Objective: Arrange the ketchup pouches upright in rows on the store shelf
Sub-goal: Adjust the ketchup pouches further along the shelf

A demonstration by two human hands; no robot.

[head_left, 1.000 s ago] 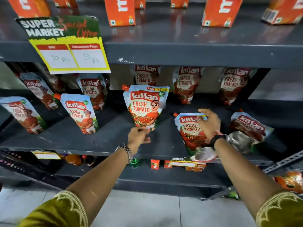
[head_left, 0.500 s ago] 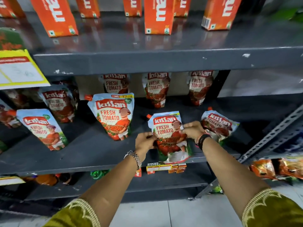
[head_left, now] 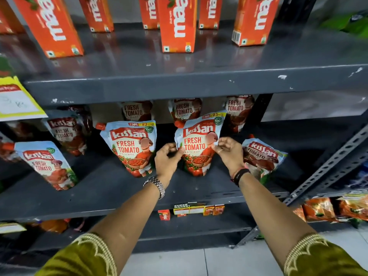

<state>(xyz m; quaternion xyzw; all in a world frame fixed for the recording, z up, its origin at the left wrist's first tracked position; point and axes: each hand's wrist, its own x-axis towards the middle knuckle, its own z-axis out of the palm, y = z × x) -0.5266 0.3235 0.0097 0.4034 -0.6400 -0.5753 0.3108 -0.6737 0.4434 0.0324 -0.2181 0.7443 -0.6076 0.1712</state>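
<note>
A Kissan ketchup pouch stands upright in the middle of the dark grey shelf. My left hand pinches its left edge and my right hand pinches its right edge. Another pouch stands upright just left of it. Further left a pouch leans to the left. To the right, a pouch lies tilted back on the shelf. Several more pouches stand in a back row, partly hidden under the shelf above.
Orange juice cartons stand on the upper shelf. A yellow price sign hangs at the left. A slanted metal brace crosses the right side. Small cartons and a label sit on the lower shelf, orange packets at right.
The pouch that lay slumped near the shelf's front edge under my right hand is now held by both hands, upright and further back. The view has shifted right and closer.
</note>
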